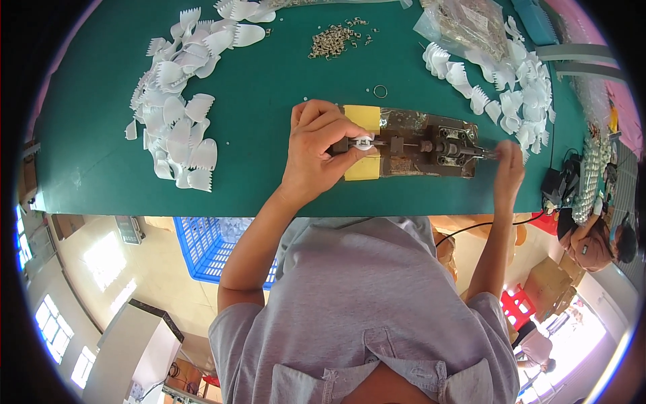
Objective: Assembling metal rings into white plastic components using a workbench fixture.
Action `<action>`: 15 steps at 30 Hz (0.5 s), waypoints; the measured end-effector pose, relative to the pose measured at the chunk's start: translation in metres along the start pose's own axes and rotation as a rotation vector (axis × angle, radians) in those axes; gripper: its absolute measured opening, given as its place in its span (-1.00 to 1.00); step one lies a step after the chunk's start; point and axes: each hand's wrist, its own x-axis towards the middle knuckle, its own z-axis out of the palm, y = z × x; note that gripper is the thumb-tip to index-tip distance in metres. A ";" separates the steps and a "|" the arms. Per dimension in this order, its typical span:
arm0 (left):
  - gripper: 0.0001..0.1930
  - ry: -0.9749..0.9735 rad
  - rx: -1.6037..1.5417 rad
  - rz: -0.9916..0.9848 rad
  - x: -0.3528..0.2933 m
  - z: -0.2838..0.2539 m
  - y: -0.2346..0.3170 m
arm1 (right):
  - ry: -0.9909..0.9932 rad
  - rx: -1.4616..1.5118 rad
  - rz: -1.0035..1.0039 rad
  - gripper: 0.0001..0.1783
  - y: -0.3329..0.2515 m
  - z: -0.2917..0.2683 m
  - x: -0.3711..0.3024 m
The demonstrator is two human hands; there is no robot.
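Note:
My left hand pinches a small white plastic piece, a hair claw clip part by its look, at the left end of a dark metal press jig. Yellow tape wraps the jig beside my fingers. At its other end my right hand closes round the handle of the jig's push clamp; the fingers cover most of that handle. White toothed clip halves lie in a heap on the left and another heap on the right. Small metal springs form a pile beyond the jig.
A metal ring lies just beyond the jig. Plastic bags of small metal parts sit at the far right. The green table ends close to my body. Below its edge stands a blue basket. Other people are at the right.

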 end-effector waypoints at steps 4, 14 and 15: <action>-0.74 0.004 0.019 -0.015 -0.001 0.002 0.001 | 0.104 1.063 -0.123 -0.67 -0.059 -0.031 0.021; -0.72 0.047 -0.100 -0.042 -0.006 0.011 -0.003 | -0.047 1.451 -0.130 -0.55 -0.050 -0.045 0.030; -0.71 0.060 -0.099 -0.049 -0.011 0.009 -0.003 | -0.148 1.674 0.037 -0.60 -0.026 -0.033 0.032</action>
